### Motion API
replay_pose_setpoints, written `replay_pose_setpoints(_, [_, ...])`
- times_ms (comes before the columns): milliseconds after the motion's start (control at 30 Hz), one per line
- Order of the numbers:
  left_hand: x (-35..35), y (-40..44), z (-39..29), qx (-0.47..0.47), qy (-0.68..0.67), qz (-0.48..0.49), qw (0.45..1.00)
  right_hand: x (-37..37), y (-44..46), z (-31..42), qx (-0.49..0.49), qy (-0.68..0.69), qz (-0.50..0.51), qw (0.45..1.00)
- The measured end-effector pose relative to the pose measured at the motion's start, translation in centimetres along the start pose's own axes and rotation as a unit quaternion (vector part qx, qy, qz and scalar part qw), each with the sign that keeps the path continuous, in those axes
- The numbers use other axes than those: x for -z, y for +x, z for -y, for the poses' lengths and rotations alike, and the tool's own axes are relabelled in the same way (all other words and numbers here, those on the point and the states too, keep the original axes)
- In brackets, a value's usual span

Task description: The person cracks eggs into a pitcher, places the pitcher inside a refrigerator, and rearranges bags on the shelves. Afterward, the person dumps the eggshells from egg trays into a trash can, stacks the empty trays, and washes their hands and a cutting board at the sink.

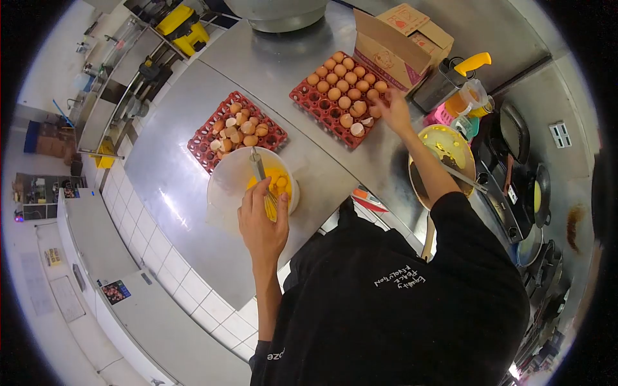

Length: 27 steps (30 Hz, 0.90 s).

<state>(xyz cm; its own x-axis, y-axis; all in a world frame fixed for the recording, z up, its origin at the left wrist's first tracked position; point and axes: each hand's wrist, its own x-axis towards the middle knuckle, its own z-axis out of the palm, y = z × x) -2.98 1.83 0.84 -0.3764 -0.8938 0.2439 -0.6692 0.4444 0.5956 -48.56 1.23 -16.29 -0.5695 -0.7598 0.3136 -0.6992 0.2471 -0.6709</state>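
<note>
Round white plastic bowl (222, 180): We see it on the shiny grey metal tabletop (164, 161), in front of our body.
Runny yellow eggs (283, 183): They are in the bowl, and we can see round yolks.
Metal wire whisk (258, 164): It leans in the bowl. Its handle points up past the far rim, and its wires are down by the yolks.
Left hand (264, 222): It is at the near side of the bowl, with thumb and fingers wide apart. The whisk is right beside it, but we can't tell if they touch.
Right hand (396, 112): It is far to the right of the bowl, over the edge of some eggs. It looks blurry, so we can't tell if it holds one.
Red plastic tray of broken shells (273, 137): It sits just past the bowl. Brown cracked shells (238, 128) are piled on it.
Red plastic tray of eggs (315, 103): It is past the bowl and to the right. It has whole brown eggs (343, 85) in rows, and a few broken shells at its near corner.
Brown cardboard box (386, 58): It is farther from the bowl, just behind the egg tray.
</note>
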Motion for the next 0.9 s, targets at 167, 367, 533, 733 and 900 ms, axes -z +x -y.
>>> replay_pose_setpoints(167, [-0.1,0.0,-0.2,-0.009,0.029,0.013,0.999,-1.6,4.3,-9.8,0.082,-0.152,-0.085,0.981])
replay_pose_setpoints(367, [-0.2,0.0,-0.2,-0.02,0.043,-0.001,0.999,-0.1,4.7,-9.1,-0.133,-0.074,-0.076,0.985])
replay_pose_setpoints(533, [-0.1,0.1,0.0,0.0,0.037,-0.01,0.999,1.8,3.8,-1.8,-0.283,0.482,0.031,0.829])
replay_pose_setpoints(733, [-0.2,0.3,-0.1,0.007,0.004,-0.002,1.0,3.7,-6.2,21.8,0.117,0.321,0.319,0.884])
replay_pose_setpoints(900, [0.1,0.2,-0.1,0.009,-0.03,-0.029,0.999,1.4,-8.9,27.3,0.403,0.167,0.19,0.879])
